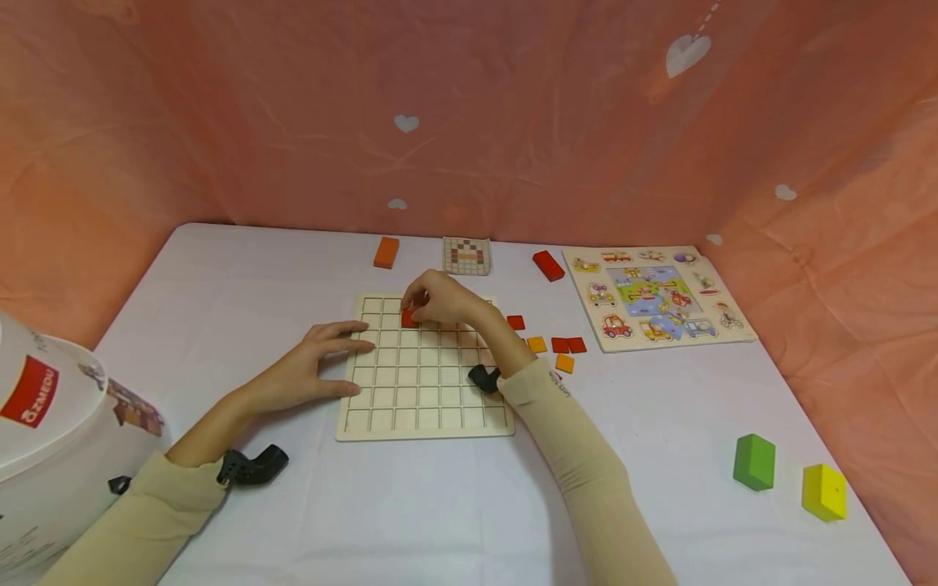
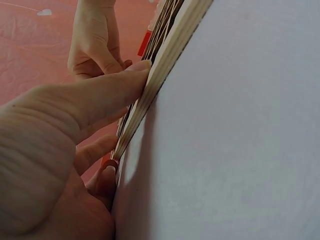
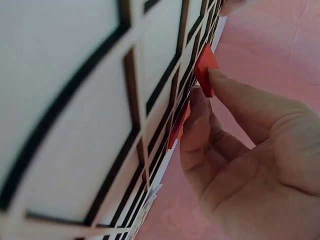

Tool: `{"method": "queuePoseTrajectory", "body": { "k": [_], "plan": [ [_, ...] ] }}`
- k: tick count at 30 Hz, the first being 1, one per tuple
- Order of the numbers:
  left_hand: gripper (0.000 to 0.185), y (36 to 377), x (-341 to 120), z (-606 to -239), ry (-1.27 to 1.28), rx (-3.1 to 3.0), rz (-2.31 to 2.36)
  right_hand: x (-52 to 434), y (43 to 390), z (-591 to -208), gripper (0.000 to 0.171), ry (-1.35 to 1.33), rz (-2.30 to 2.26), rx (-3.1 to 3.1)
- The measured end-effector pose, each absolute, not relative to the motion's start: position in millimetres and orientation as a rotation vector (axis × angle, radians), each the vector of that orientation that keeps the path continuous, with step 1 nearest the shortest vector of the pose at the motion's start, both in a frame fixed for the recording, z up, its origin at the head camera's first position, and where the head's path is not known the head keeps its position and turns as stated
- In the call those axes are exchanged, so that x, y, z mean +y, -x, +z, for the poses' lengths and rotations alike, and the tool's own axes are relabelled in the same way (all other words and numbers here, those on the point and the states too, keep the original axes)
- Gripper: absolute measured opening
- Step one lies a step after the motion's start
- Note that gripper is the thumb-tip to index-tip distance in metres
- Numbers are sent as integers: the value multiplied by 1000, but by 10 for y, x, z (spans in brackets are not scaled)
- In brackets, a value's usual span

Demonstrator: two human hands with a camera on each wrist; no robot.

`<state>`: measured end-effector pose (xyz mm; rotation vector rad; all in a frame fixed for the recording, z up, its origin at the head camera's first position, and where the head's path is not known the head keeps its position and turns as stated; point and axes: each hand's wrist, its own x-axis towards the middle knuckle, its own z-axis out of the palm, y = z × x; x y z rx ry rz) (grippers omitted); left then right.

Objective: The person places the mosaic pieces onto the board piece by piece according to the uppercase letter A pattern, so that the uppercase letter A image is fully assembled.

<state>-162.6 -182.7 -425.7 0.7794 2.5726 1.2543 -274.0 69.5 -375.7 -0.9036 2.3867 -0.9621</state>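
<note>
Close by, my flat left hand [image 1: 315,366] holds the grid board [image 1: 425,407] steady while my right hand [image 1: 440,299] pinches a red tile [image 1: 409,319], which should go down flat into one square.

— Was any writing legible?
— Only on the white tub [image 1: 51,423] at the left: a red label [image 1: 31,392] bore white capitals, roughly "ZMEDU".
— Anything else?
— No, nothing readable.

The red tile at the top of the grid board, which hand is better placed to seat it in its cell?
Right. The right hand already pinches the red tile over the grid board, while the left hand lies flat, steadying the board's left edge.
</note>
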Motion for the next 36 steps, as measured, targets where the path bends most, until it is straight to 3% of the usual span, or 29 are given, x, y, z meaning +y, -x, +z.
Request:
{"method": "queuePoseTrajectory", "body": {
  "k": [9, 18, 24, 36],
  "plan": [
    [50, 1620, -1841, -4251, -771, 2575, 1269, 677, 2737, -3751, 10, 935, -935, 2403],
    [40, 1633, -1818, -4257, -763, 2558, 1292, 853, 2702, -3709, 22, 949, -984, 2400],
    [28, 1649, -1788, -4279, -763, 2550, 1288, 1449, 2610, -3626, 26, 947, -1153, 2415],
    [26, 1660, -1803, -4282, -775, 2558, 1281, 2864, 2252, -3675, 41, 611, -1083, 2443]
  ]
}}
